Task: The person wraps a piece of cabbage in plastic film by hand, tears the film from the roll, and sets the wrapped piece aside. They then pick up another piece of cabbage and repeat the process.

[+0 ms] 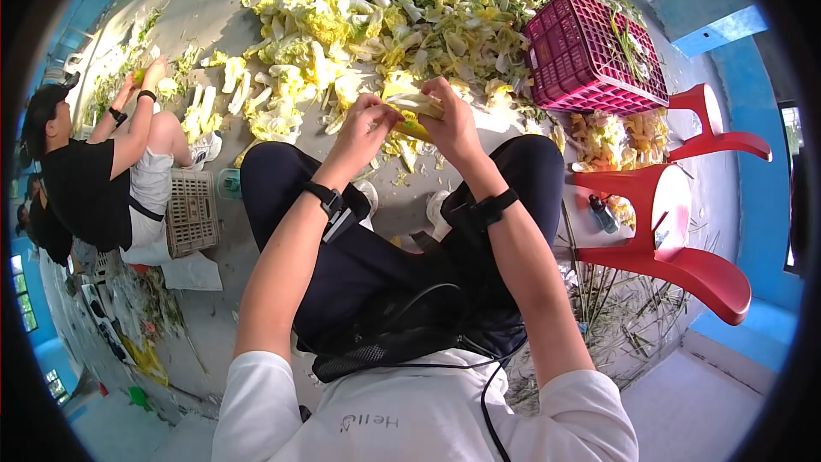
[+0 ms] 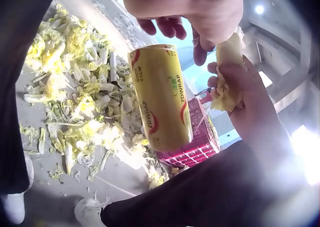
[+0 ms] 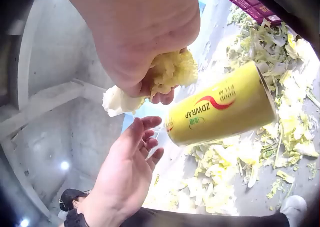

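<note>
My right hand [image 1: 455, 127] grips a pale napa cabbage heart [image 3: 172, 72], its white stem end poking out of the fist and its yellow frilly leaves showing. My left hand [image 3: 122, 169] is close beside it, fingers loosely bent with nothing visible between them. A yellow cling film roll [image 2: 162, 97] printed ZDWRAP lies just beyond both hands, tilted, one end near the left fingertips. Seen from the head, the roll [image 1: 412, 127] shows as a small yellow strip under the cabbage; what holds it up is hidden.
Trimmed cabbage leaves [image 1: 342, 17] cover the floor ahead. An upturned magenta crate [image 1: 556, 60] stands front right, with red chairs [image 1: 658, 214] nearer on that side. At left, another person [image 1: 85, 180] sits by a beige crate [image 1: 192, 214].
</note>
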Demonstrator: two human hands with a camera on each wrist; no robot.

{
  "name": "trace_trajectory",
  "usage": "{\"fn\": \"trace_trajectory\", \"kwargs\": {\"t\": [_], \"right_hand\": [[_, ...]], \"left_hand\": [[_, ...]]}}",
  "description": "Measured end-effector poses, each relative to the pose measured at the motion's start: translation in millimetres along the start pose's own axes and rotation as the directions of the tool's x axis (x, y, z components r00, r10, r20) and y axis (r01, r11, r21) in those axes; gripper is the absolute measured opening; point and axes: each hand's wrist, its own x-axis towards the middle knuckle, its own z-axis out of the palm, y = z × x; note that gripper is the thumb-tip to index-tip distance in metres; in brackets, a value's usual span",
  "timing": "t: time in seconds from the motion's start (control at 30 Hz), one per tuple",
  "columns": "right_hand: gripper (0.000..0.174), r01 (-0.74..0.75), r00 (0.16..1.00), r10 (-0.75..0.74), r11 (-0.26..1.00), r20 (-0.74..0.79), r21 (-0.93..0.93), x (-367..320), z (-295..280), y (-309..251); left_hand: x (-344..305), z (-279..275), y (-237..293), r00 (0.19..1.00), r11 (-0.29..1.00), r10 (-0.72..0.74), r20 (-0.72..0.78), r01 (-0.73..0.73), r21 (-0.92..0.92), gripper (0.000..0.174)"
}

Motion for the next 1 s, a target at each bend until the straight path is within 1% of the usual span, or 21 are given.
{"fn": "trace_trajectory", "kwargs": {"t": [0.03, 0.13, 0.2, 0.23, 0.3, 0.33, 0.4, 0.43, 0.5, 0.53, 0.6, 0.63, 0.7, 0.73, 0.8, 0.83, 0.87, 0.97, 1.0], "right_hand": [[0.039, -0.005, 1.000, 0.005, 1.000, -0.007, 0.008, 0.6, -0.1, 1.6], [0.040, 0.131, 0.990, -0.128, 0.990, -0.062, 0.047, 1.6, 1.7, 7.2], [0.041, 0.082, 0.997, -0.077, 0.973, -0.032, 0.214, 3.1, 5.0, 9.6], [0.041, 0.055, 0.999, -0.053, 0.954, -0.014, 0.295, 3.4, 6.0, 10.2], [0.042, 0.021, 1.000, -0.024, 0.945, 0.005, 0.326, 2.0, 5.1, 8.3], [0.042, 0.003, 1.000, -0.009, 0.940, 0.015, 0.341, 1.6, 3.8, 5.8], [0.042, -0.008, 0.999, -0.002, 0.966, 0.039, 0.257, 1.4, 1.1, 4.2], [0.042, -0.013, 0.999, 0.002, 0.977, 0.051, 0.214, 1.4, 0.1, 3.2], [0.041, -0.005, 0.998, 0.000, 0.996, 0.061, 0.092, 0.0, -0.9, -0.3], [0.041, -0.001, 0.998, -0.001, 1.000, 0.065, 0.030, -0.6, -1.8, -2.1], [0.041, 0.010, 0.997, -0.012, 1.000, 0.078, 0.024, -1.0, -4.5, -6.3], [0.041, 0.016, 0.996, -0.018, 1.000, 0.086, 0.022, -1.0, -4.1, -7.9], [0.046, -0.007, 0.993, -0.003, 0.996, 0.118, 0.086, -1.9, -1.6, -8.0], [0.048, -0.020, 0.991, 0.004, 0.993, 0.133, 0.116, -1.9, -0.6, -7.2], [0.055, 0.159, 0.980, -0.164, 0.986, 0.114, 0.052, 0.1, 6.7, -2.6], [0.059, 0.244, 0.963, -0.245, 0.970, 0.110, 0.018, 0.4, 8.8, -0.9], [0.060, 0.235, 0.957, -0.226, 0.972, 0.180, -0.026, -0.4, 6.2, 1.9], [0.056, 0.028, 0.940, -0.017, 0.999, 0.341, -0.027, -1.0, -6.4, -20.7], [0.055, 0.043, 0.936, -0.037, 0.999, 0.350, -0.009, -0.9, -6.7, -18.8]], "left_hand": [[1.4, -0.8, -2.7, 0.999, 0.998, 0.046, -0.013, -0.045, 0.050, 0.019], [3.3, -3.5, -1.7, 0.980, 0.961, 0.195, -0.045, -0.181, 0.207, 0.021], [0.1, 0.0, 6.5, 0.950, 0.909, 0.305, -0.066, -0.269, 0.319, 0.027], [-2.0, -1.0, 11.4, 0.978, 0.952, 0.206, -0.041, -0.190, 0.239, 0.028], [-5.8, -4.6, 19.3, 0.999, 0.997, 0.009, 0.035, -0.012, 0.082, 0.030], [-5.9, -4.9, 17.4, 0.999, 0.995, -0.003, 0.047, -0.001, 0.101, 0.029], [-4.6, -4.7, 9.3, 0.997, 0.990, -0.028, 0.070, 0.019, 0.139, 0.028], [-4.3, -3.5, 3.3, 0.991, 0.997, -0.078, 0.107, 0.075, 0.036, 0.026], [-2.7, -2.7, -2.0, 0.967, 0.968, -0.161, 0.196, 0.194, -0.161, 0.024], [-1.9, -2.7, -1.1, 0.962, 0.966, -0.176, 0.208, 0.209, -0.150, 0.020], [-1.3, -2.2, 3.2, 0.951, 0.963, -0.205, 0.233, 0.239, -0.128, 0.017], [-1.8, -2.3, 6.3, 0.954, 0.954, -0.216, 0.210, 0.252, -0.164, 0.017], [-3.1, -2.5, 11.1, 0.957, 0.933, -0.240, 0.164, 0.274, -0.234, 0.021], [-3.1, -1.3, 7.2, 0.960, 0.931, -0.229, 0.162, 0.264, -0.252, 0.023], [-1.2, 1.4, 0.6, 0.966, 0.927, -0.203, 0.159, 0.241, -0.287, 0.028], [-1.4, 1.7, 0.1, 0.965, 0.912, -0.208, 0.163, 0.251, -0.323, 0.027], [-2.8, 2.4, -0.3, 0.963, 0.896, -0.212, 0.168, 0.261, -0.360, 0.026], [-2.9, 0.5, -4.1, 0.946, 0.847, -0.257, 0.196, 0.318, -0.427, 0.025], [-2.0, -0.6, -6.3, 0.939, 0.830, -0.276, 0.206, 0.341, -0.442, 0.025]]}}
